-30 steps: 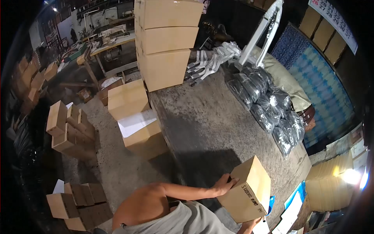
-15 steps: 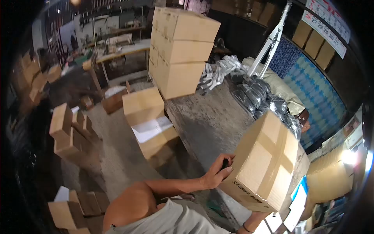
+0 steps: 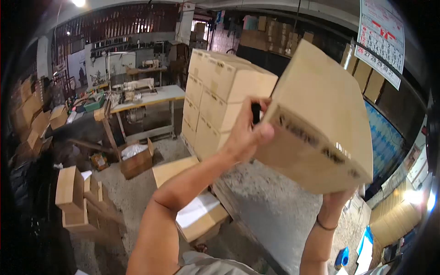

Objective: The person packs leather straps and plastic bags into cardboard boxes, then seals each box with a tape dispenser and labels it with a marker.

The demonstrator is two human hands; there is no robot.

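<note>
A taped cardboard box (image 3: 316,114) with black printing along its side is held up in front of me, tilted, above the work table (image 3: 256,201). My left hand (image 3: 247,130) grips its left edge, fingers bent, with a small black object (image 3: 255,112) also showing between thumb and fingers. From below, my right hand (image 3: 340,198) supports the box's near right corner, its fingers mostly hidden by the cardboard. Just beyond my left hand stands a stack of closed cardboard boxes (image 3: 215,91), partly overlapped by the held box in this view.
Left of the table are a box with white paper (image 3: 197,211) and more cartons (image 3: 68,190) on the floor. A sewing machine table (image 3: 156,96) stands behind. On the right lie a blue tape dispenser-like item (image 3: 342,257) and brown cardboard (image 3: 396,211).
The box has risen off the table area, moving up and tilting, with both hands on it. My view has lifted, showing more of the room behind.
</note>
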